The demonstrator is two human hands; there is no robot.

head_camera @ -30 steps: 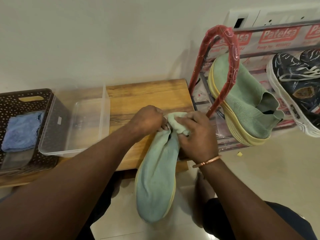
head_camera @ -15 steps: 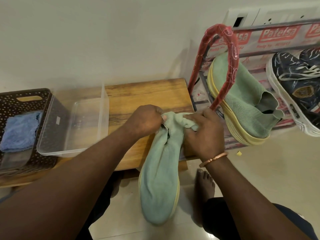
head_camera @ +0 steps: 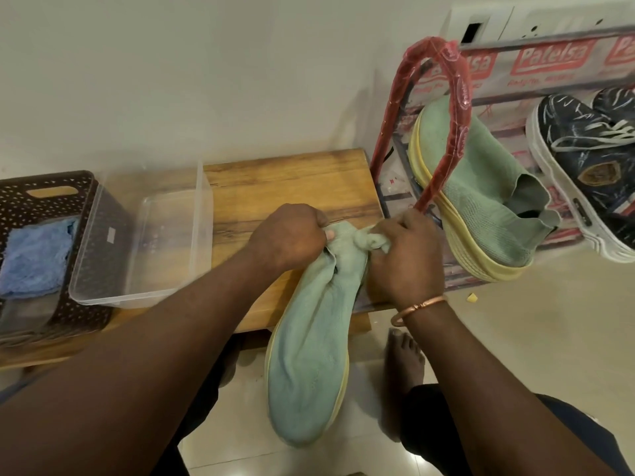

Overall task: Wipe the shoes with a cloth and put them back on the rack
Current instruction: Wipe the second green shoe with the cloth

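Head view: left hand (head_camera: 292,240) grips green shoe (head_camera: 309,359), right hand (head_camera: 407,261) pinches cloth (head_camera: 369,239).

One wide head view is aimed forward and down, close over the bench (head_camera: 292,180); rack (head_camera: 460,91) is caught at right.

I see one pale green knit shoe (head_camera: 309,365) with a yellow sole at centre, its toe pointing to 6 o'clock. A bunched green cloth (head_camera: 369,240) presses at its collar. The second green shoe (head_camera: 488,207) leans tilted on the red-framed rack (head_camera: 460,97) at 2 o'clock, with dark blue shoes (head_camera: 584,166) beside it.
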